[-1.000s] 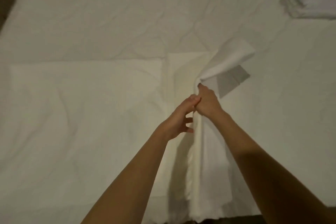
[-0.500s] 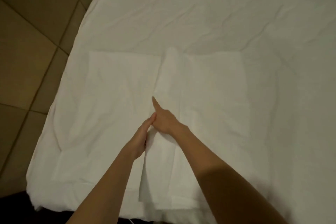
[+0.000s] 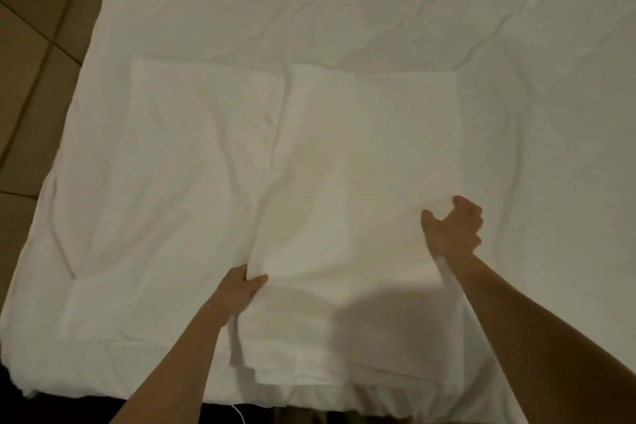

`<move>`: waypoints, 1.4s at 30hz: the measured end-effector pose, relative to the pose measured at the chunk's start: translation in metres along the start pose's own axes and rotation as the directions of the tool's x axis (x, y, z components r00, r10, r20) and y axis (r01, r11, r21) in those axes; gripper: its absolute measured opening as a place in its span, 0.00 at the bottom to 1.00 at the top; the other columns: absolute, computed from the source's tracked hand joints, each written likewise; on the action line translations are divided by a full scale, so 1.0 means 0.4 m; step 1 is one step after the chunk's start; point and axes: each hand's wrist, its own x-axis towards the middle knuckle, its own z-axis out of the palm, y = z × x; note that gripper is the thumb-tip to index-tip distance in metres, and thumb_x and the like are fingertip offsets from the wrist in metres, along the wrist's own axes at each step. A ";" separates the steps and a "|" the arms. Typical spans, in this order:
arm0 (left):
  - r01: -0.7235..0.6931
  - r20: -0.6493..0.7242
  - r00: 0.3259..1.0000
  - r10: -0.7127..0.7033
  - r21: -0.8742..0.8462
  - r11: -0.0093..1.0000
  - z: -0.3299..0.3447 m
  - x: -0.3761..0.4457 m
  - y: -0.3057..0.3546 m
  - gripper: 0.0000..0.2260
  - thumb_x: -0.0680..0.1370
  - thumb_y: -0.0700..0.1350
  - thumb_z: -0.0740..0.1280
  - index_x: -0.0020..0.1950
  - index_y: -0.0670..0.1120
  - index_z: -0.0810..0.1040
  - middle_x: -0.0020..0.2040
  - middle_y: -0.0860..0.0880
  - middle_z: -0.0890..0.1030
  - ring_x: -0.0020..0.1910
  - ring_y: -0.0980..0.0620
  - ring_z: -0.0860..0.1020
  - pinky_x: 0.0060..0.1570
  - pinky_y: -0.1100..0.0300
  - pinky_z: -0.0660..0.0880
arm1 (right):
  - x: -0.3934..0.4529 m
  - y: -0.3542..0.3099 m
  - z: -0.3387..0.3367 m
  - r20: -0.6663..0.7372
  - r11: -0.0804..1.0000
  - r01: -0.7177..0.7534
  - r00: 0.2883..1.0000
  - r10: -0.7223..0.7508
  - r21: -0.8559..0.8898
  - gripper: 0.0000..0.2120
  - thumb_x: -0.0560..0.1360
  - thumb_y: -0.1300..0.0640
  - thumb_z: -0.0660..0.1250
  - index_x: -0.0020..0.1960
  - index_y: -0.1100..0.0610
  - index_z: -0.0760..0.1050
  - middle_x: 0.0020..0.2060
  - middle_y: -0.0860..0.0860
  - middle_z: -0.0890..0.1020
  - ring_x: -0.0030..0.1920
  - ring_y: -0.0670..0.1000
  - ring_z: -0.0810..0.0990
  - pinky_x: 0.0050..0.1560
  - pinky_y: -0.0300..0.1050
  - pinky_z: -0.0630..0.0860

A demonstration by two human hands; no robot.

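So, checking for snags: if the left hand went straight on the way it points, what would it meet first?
Likely just more of the folded white cloth whose left edge the left hand pinches, then the wrinkled white bed sheet beyond. Nothing else shows in that line; depth is unclear.

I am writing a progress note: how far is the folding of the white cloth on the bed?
Done: the white cloth lies spread flat on the bed, its far edge straight. In hand: the left hand pinches its left edge and the right hand grips its right edge. Left, probably: folding it over; its near end lies bunched in layers at the bed's edge.
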 end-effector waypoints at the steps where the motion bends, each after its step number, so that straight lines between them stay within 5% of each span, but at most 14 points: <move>1: 0.022 -0.002 1.000 -0.022 0.031 0.999 0.003 0.008 0.000 0.09 0.78 0.40 0.67 0.57 0.41 0.77 0.50 0.42 0.80 0.47 0.47 0.77 0.49 0.55 0.73 | 0.019 0.014 -0.011 0.008 0.993 -0.085 0.996 0.085 0.080 0.31 0.73 0.50 0.70 0.71 0.58 0.63 0.68 0.56 0.65 0.68 0.60 0.66 0.63 0.57 0.68; 4: 0.091 0.017 0.996 -0.090 -0.042 0.995 -0.001 0.036 0.051 0.12 0.73 0.41 0.74 0.55 0.41 0.79 0.47 0.42 0.81 0.44 0.45 0.78 0.46 0.53 0.75 | 0.068 0.064 -0.023 0.202 0.919 -0.274 0.954 0.223 0.283 0.33 0.74 0.46 0.69 0.71 0.63 0.63 0.68 0.60 0.70 0.65 0.61 0.71 0.63 0.53 0.68; 7: -0.043 -0.089 0.996 0.028 -0.169 0.985 -0.016 0.082 0.156 0.12 0.69 0.49 0.76 0.48 0.46 0.81 0.42 0.45 0.82 0.39 0.47 0.79 0.42 0.56 0.75 | 0.098 0.089 -0.025 0.326 0.931 -0.250 0.932 0.157 0.266 0.31 0.75 0.44 0.66 0.68 0.64 0.66 0.64 0.60 0.74 0.61 0.60 0.74 0.60 0.51 0.69; 13: -0.188 -0.236 0.964 0.126 -0.261 0.947 0.012 0.178 0.277 0.13 0.75 0.49 0.71 0.55 0.43 0.78 0.50 0.46 0.81 0.50 0.46 0.80 0.54 0.53 0.75 | 0.154 -0.004 -0.019 0.156 0.928 -0.062 0.988 0.005 0.367 0.22 0.78 0.50 0.65 0.68 0.59 0.68 0.64 0.58 0.74 0.65 0.59 0.72 0.62 0.47 0.67; 15: -0.253 -0.309 0.933 0.184 -0.202 0.946 0.013 0.180 0.291 0.10 0.76 0.46 0.69 0.55 0.43 0.76 0.47 0.48 0.80 0.48 0.46 0.78 0.50 0.54 0.75 | 0.199 -0.028 -0.013 0.042 0.938 -0.005 0.999 -0.010 0.346 0.02 0.78 0.55 0.63 0.48 0.52 0.72 0.47 0.54 0.76 0.52 0.58 0.77 0.51 0.44 0.67; 17: -0.343 -0.384 0.888 0.253 -0.184 0.921 0.012 0.169 0.291 0.07 0.77 0.44 0.68 0.52 0.44 0.75 0.43 0.49 0.78 0.43 0.48 0.77 0.46 0.54 0.74 | 0.221 -0.054 -0.011 -0.049 0.935 0.066 0.997 -0.052 0.349 0.16 0.78 0.60 0.60 0.34 0.49 0.60 0.33 0.47 0.67 0.34 0.48 0.68 0.40 0.39 0.62; 19: -0.397 -0.468 0.840 0.274 -0.186 0.899 0.019 0.154 0.264 0.05 0.77 0.44 0.68 0.50 0.44 0.75 0.42 0.49 0.78 0.41 0.50 0.77 0.44 0.55 0.73 | 0.225 -0.044 0.000 -0.090 0.936 0.126 0.991 -0.102 0.328 0.17 0.78 0.61 0.59 0.33 0.50 0.59 0.30 0.45 0.63 0.32 0.48 0.63 0.36 0.38 0.61; 23: -0.226 -0.509 0.854 0.107 -0.177 0.958 0.042 0.170 0.195 0.06 0.78 0.44 0.66 0.53 0.43 0.77 0.47 0.43 0.79 0.49 0.44 0.78 0.49 0.55 0.72 | 0.217 -0.028 0.017 -0.052 0.939 0.257 0.966 -0.252 0.229 0.09 0.79 0.59 0.57 0.51 0.59 0.75 0.42 0.54 0.77 0.46 0.57 0.75 0.47 0.46 0.67; 26: -0.046 -0.274 0.961 -0.021 -0.236 0.971 0.030 0.158 0.177 0.14 0.75 0.48 0.71 0.57 0.42 0.78 0.48 0.45 0.80 0.45 0.47 0.78 0.48 0.57 0.73 | 0.223 -0.062 -0.002 -0.033 0.959 0.214 0.977 -0.212 0.188 0.17 0.78 0.63 0.60 0.66 0.61 0.69 0.62 0.58 0.74 0.62 0.59 0.73 0.59 0.51 0.69; 30: 0.170 0.025 0.985 -0.168 -0.200 0.965 0.009 0.072 0.077 0.25 0.65 0.58 0.78 0.54 0.45 0.77 0.50 0.48 0.82 0.48 0.48 0.80 0.49 0.55 0.76 | 0.200 -0.168 0.005 -0.232 0.863 0.460 0.881 -0.413 0.211 0.25 0.69 0.65 0.64 0.66 0.55 0.68 0.61 0.47 0.70 0.61 0.51 0.72 0.60 0.48 0.72; 33: 0.219 0.069 0.975 -0.210 -0.151 0.964 -0.001 0.047 0.013 0.36 0.51 0.66 0.79 0.46 0.43 0.74 0.34 0.49 0.75 0.33 0.50 0.74 0.39 0.57 0.71 | 0.148 -0.241 0.075 0.015 0.787 0.592 0.798 -0.603 0.176 0.23 0.70 0.63 0.65 0.65 0.58 0.70 0.61 0.55 0.74 0.61 0.55 0.73 0.62 0.51 0.70; 35: 0.219 0.106 0.973 -0.204 -0.153 0.964 -0.002 0.044 0.009 0.32 0.59 0.65 0.77 0.48 0.41 0.74 0.33 0.49 0.72 0.30 0.52 0.70 0.33 0.60 0.66 | 0.093 -0.248 0.144 0.168 0.718 0.692 0.701 -0.694 0.079 0.24 0.70 0.58 0.61 0.66 0.60 0.71 0.63 0.57 0.74 0.64 0.57 0.72 0.67 0.53 0.66; 38: 0.187 0.136 0.977 -0.162 -0.201 0.961 0.018 0.050 -0.013 0.26 0.74 0.60 0.69 0.59 0.40 0.74 0.51 0.46 0.81 0.46 0.50 0.80 0.44 0.59 0.77 | 0.006 -0.220 0.231 0.322 0.619 0.784 0.577 -0.751 0.041 0.25 0.72 0.54 0.60 0.68 0.61 0.70 0.67 0.58 0.72 0.69 0.58 0.69 0.71 0.54 0.62; 42: 0.030 -0.091 0.995 -0.044 -0.154 0.988 0.051 0.033 -0.057 0.11 0.79 0.51 0.65 0.47 0.44 0.81 0.48 0.45 0.84 0.51 0.45 0.82 0.53 0.53 0.78 | -0.041 -0.112 0.216 0.173 0.677 0.732 0.659 -0.732 0.076 0.23 0.72 0.52 0.60 0.63 0.61 0.75 0.63 0.59 0.76 0.65 0.59 0.72 0.68 0.48 0.63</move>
